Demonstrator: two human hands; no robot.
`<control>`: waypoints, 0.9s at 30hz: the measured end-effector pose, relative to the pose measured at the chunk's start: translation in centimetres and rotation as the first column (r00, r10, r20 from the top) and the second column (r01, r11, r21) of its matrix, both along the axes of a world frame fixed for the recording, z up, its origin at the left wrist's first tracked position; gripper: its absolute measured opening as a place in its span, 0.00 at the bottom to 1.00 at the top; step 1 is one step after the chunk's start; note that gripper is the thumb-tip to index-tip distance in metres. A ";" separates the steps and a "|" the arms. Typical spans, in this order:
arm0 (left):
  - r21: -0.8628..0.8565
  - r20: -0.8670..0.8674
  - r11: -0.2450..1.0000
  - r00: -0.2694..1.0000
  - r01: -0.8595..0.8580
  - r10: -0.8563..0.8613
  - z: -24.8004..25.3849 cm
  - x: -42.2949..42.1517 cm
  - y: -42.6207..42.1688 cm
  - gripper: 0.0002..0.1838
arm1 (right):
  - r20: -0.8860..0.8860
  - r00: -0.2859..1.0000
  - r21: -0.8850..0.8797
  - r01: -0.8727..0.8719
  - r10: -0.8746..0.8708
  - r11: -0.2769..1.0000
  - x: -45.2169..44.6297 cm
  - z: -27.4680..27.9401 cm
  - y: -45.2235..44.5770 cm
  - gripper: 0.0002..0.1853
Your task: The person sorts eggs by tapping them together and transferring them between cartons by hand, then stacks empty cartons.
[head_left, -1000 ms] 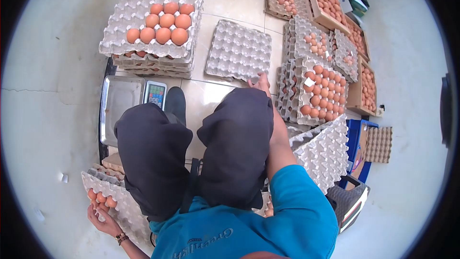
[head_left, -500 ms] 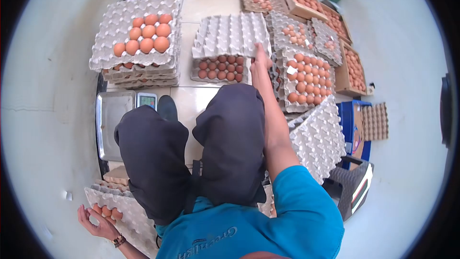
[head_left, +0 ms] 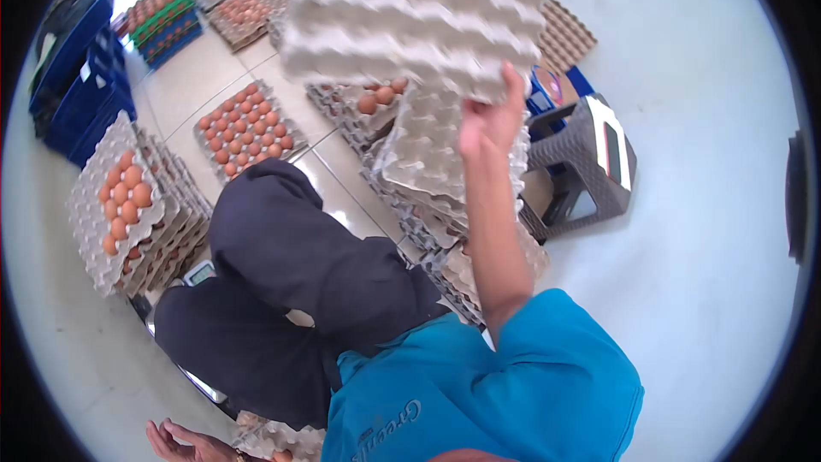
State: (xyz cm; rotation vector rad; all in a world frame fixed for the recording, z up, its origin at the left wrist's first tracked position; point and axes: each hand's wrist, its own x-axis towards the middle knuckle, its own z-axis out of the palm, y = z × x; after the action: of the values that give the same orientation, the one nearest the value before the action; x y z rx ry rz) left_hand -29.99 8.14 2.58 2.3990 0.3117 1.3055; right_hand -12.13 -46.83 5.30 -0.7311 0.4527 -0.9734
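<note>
My right hand (head_left: pixel 494 115) is closed on the near edge of a grey cardboard egg tray (head_left: pixel 410 17), lifted up and tilted; no eggs show on it. Below the raised tray is a stack of egg trays (head_left: pixel 428 150), with a few brown eggs (head_left: pixel 376 98) beside it. On the floor ahead of my knees sits a tray full of brown eggs (head_left: pixel 246 130). My left hand (head_left: pixel 190 443) is low at the left, fingers apart and loosely curled, holding nothing. Close to it lies another tray (head_left: pixel 295 443) with some eggs, partly cut off by my body.
A tall stack of trays (head_left: pixel 137 205), eggs on top, stands at the left by a scale display (head_left: pixel 200 273). Blue crates (head_left: pixel 90 103) are at the far left, and green and blue egg trays (head_left: pixel 162 21) behind. A dark plastic stool (head_left: pixel 581 167) stands at the right.
My right hand has lifted the egg tray off the eggs on the floor and carried it right, over the stacked trays. My view and body have turned right. My left hand stays low and empty.
</note>
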 end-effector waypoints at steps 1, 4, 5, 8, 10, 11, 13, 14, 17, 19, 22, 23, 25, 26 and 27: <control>0.022 0.033 1.000 0.999 0.004 -0.005 0.1 0.6 -0.4 0.20 | -0.046 0.999 0.017 0.019 -0.018 1.000 -3.0 0.1 -1.0 0.31; 0.011 0.071 1.000 0.997 0.025 -0.026 -0.9 0.8 -0.1 0.17 | -0.252 0.966 0.091 0.080 -0.055 0.993 -11.4 -2.5 -3.7 0.32; -0.003 0.073 0.999 0.997 0.042 -0.041 -1.3 0.7 0.1 0.19 | -0.366 0.928 0.097 0.112 -0.069 0.989 -13.6 -4.3 -4.4 0.32; -0.003 0.036 0.999 0.998 0.042 -0.042 -1.3 1.6 -0.7 0.19 | -0.572 0.820 0.177 0.104 0.016 0.979 -18.9 -6.8 -4.7 0.32; 0.054 0.062 0.996 0.996 0.067 -0.070 -1.5 2.4 0.2 0.19 | -0.663 0.748 0.176 0.094 0.047 0.980 -21.4 -7.1 -3.0 0.31; 0.083 0.074 0.994 0.995 0.066 -0.072 -1.6 2.6 0.7 0.19 | -0.709 0.705 0.128 0.092 0.026 0.988 -22.0 -6.9 -1.6 0.31; -0.063 0.050 0.993 0.994 0.098 -0.095 -1.2 4.1 0.5 0.14 | -0.770 0.637 -0.003 0.044 -0.031 0.999 -23.6 -7.8 0.6 0.27; -0.128 0.033 0.988 0.996 0.083 -0.079 -0.8 4.7 0.4 0.13 | -0.788 0.614 -0.079 -0.015 -0.053 0.997 -24.6 -9.1 1.7 0.24; -0.232 0.057 0.957 0.984 0.176 -0.167 1.0 8.5 -2.5 0.14 | -0.804 0.566 -0.101 -0.436 0.185 0.894 -24.0 -11.0 5.0 0.20; -0.377 0.065 0.861 0.937 0.341 -0.343 2.4 11.7 -5.5 0.16 | -0.740 0.504 -0.020 -0.679 0.446 0.734 -20.6 -10.2 7.5 0.18; -0.349 -0.099 0.813 0.844 0.466 -0.526 5.4 16.5 -9.7 0.20 | -0.745 0.434 -0.068 -0.805 0.507 0.589 -13.5 -12.5 10.2 0.21; -0.366 -0.092 0.768 0.801 0.526 -0.592 5.4 18.4 -10.3 0.22 | -0.717 0.385 -0.046 -0.858 0.582 0.512 -10.9 -13.5 10.8 0.22; -0.329 -0.127 0.714 0.721 0.617 -0.681 5.6 21.9 -11.1 0.24 | -0.774 0.377 -0.152 -0.890 0.509 0.429 -5.7 -16.2 11.9 0.21; -0.279 -0.175 0.708 0.691 0.649 -0.702 5.7 23.4 -11.5 0.24 | -0.798 0.426 -0.242 -0.874 0.426 0.421 -3.0 -17.9 12.7 0.21; -0.228 -0.229 0.747 0.712 0.624 -0.664 5.8 24.8 -11.9 0.24 | -0.788 0.437 -0.299 -0.887 0.433 0.351 -0.2 -20.0 12.7 0.18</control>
State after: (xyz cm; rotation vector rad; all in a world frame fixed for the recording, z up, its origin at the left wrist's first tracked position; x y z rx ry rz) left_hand -5.14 -3.78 8.42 2.2564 -0.3462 0.5774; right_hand -12.29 -34.17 -14.75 -1.8096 0.2070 0.0588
